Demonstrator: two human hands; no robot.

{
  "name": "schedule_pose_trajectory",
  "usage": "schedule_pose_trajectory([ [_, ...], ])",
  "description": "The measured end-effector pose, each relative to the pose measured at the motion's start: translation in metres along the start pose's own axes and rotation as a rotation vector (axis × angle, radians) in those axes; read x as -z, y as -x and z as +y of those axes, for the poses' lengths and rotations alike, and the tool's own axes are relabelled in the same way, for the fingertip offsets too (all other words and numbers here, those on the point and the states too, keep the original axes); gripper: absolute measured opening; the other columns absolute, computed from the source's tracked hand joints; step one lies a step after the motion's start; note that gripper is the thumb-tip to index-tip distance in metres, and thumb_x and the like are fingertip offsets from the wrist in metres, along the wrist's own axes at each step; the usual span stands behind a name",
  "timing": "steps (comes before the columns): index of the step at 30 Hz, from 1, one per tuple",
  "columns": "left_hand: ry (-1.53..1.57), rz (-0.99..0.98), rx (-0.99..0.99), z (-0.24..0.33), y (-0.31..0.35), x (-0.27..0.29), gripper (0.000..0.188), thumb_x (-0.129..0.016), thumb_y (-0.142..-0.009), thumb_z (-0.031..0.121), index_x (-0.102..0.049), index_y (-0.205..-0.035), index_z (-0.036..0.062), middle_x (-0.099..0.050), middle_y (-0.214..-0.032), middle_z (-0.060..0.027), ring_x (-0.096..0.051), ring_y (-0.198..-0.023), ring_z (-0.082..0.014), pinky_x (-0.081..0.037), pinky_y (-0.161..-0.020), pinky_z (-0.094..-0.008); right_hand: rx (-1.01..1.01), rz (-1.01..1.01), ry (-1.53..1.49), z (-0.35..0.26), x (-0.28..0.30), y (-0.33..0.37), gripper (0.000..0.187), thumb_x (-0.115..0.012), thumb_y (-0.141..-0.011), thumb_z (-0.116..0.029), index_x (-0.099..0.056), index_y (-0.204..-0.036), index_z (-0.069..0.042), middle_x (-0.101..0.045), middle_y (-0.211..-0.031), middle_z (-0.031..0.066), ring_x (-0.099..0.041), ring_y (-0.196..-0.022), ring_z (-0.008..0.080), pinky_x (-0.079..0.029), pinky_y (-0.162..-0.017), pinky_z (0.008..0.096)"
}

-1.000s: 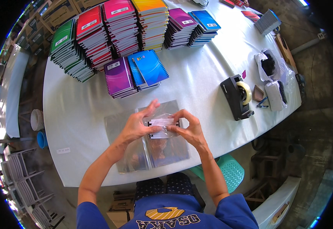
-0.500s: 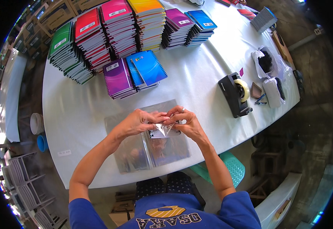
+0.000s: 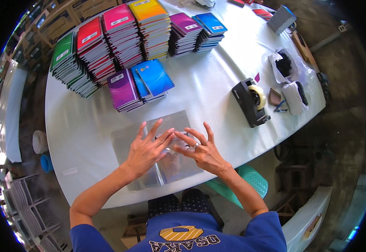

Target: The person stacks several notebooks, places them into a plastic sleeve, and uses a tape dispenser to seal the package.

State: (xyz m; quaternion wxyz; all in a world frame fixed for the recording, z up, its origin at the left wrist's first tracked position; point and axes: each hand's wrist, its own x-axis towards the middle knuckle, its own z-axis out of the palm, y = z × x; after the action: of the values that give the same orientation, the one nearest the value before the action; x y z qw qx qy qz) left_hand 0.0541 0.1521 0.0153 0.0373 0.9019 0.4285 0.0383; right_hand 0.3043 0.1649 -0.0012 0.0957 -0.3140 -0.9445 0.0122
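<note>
My left hand (image 3: 145, 149) and my right hand (image 3: 206, 152) are both open with fingers spread, the fingertips of the two almost meeting. Under them lie clear plastic sleeves (image 3: 178, 170) flat on the table near its front edge. Between my hands, on top of the sleeves, is a small white item with dark marks (image 3: 187, 138) and shiny clear film around it. My fingers cover much of it, so its kind cannot be made out. A ring is on a finger of my right hand.
Spiral notebooks stand beyond my hands: a purple stack (image 3: 123, 89), a blue stack (image 3: 155, 77) and taller stacks, including a yellow one (image 3: 150, 12). To the right are a black tape dispenser (image 3: 246, 105), blue-handled pliers (image 3: 280, 107) and white bags (image 3: 294, 98). A green stool (image 3: 252, 182) is under the table edge.
Both hands were pinching clear film close together; now they have let go and the fingers are spread. The small white item stays beneath them. The view has shifted slightly.
</note>
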Motion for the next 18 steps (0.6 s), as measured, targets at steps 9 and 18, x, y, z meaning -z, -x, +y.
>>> schedule_pose_trajectory([
  [9,-0.102,0.051,0.013,0.014,-0.005,0.003,0.067,-0.074,-0.074,0.03,-0.053,-0.136,0.0168,-0.047,-0.143,0.0084,-0.026,-0.143,-0.0276,-0.01,-0.118,-0.0548,-1.162,0.39,-0.076,0.263,0.036,0.168,0.021,-0.08,-0.07,-0.023,-0.075,-0.082,-0.007,-0.062,-0.118,0.0136,-0.051,-0.117,0.0287,-0.042,-0.096,0.0406],
  [18,-0.089,0.024,0.067,0.018,-0.003,0.005,0.075,-0.079,-0.068,0.02,-0.052,-0.137,0.0159,-0.043,-0.147,0.0068,-0.024,-0.144,-0.0304,-0.012,-0.117,-0.0555,-1.087,0.245,-1.476,0.279,0.018,0.185,0.022,-0.076,-0.08,-0.023,-0.07,-0.082,-0.002,-0.055,-0.131,0.014,-0.057,-0.107,0.0245,-0.05,-0.089,0.0435],
])
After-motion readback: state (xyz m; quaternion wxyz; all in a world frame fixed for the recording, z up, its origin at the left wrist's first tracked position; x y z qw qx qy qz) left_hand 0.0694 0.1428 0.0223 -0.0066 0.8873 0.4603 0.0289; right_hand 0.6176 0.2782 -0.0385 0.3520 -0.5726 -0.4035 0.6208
